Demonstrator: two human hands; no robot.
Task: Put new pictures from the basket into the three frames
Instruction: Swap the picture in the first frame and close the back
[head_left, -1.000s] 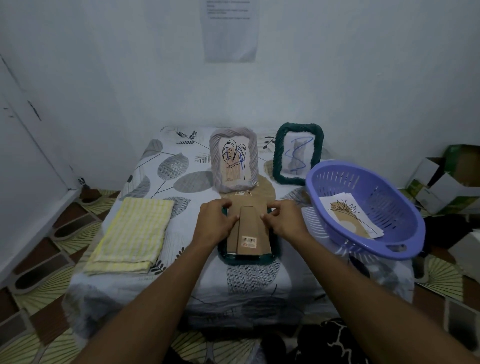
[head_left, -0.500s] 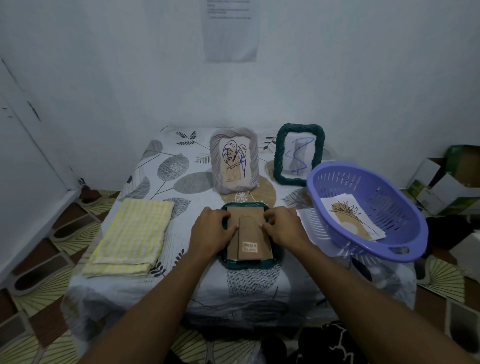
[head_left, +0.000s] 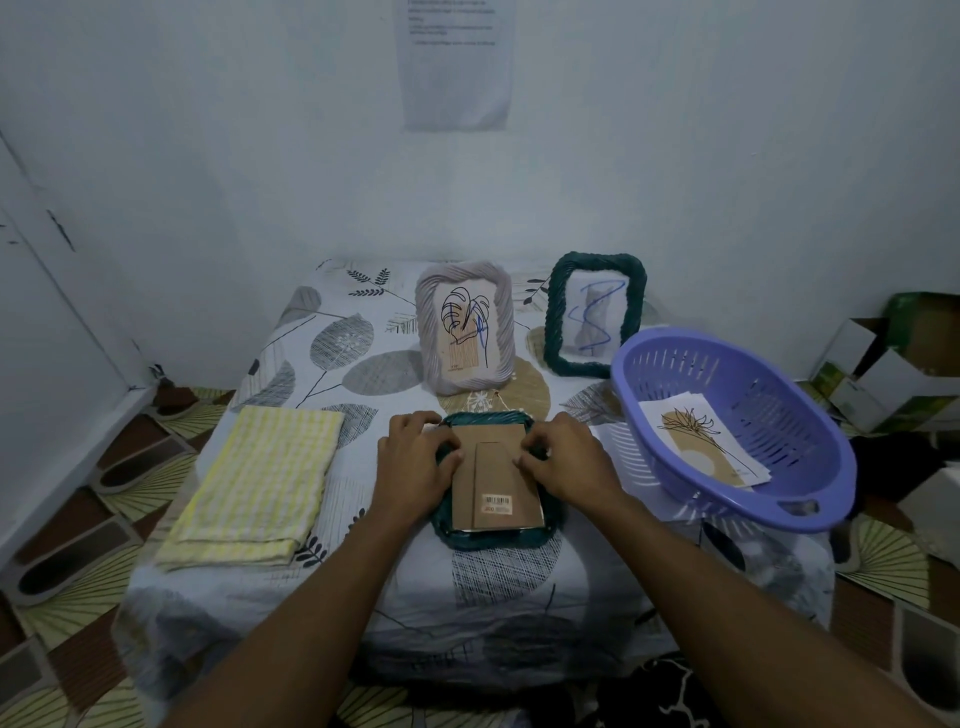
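Head view looks down on a counter (head_left: 519, 577) draped in a leaf-print cloth, where a dark green woven picture frame (head_left: 496, 536) lies face down, nearest the person. Its brown cardboard backing board (head_left: 511, 447), with a folding stand and a barcode sticker, sits in the frame's recess. The left hand (head_left: 415, 465) and right hand (head_left: 569, 460) flank the board – the left fingers (head_left: 448, 451) curl onto its upper left edge, the right fingers (head_left: 531, 453) curl onto its upper right edge. Whether they pinch the board itself or small retaining tabs is too fine to tell.

Behind stand a pale grey ribbed frame (head_left: 430, 332) with a leaf drawing and a second dark green woven frame (head_left: 557, 322) with a blue squiggle. To the right, a purple slotted plastic basket (head_left: 810, 512) holds a white sheet printed with a plant sketch (head_left: 701, 449). A folded yellow checked cloth (head_left: 260, 483) lies at the left.

The step in hand looks like work on the back of the face-down frame, opening or closing it. If it is being opened, the next move calls for freeing both edges evenly and lifting the board straight up – a lopsided pull could bend the cardboard – then reaching for the sheet in the basket.
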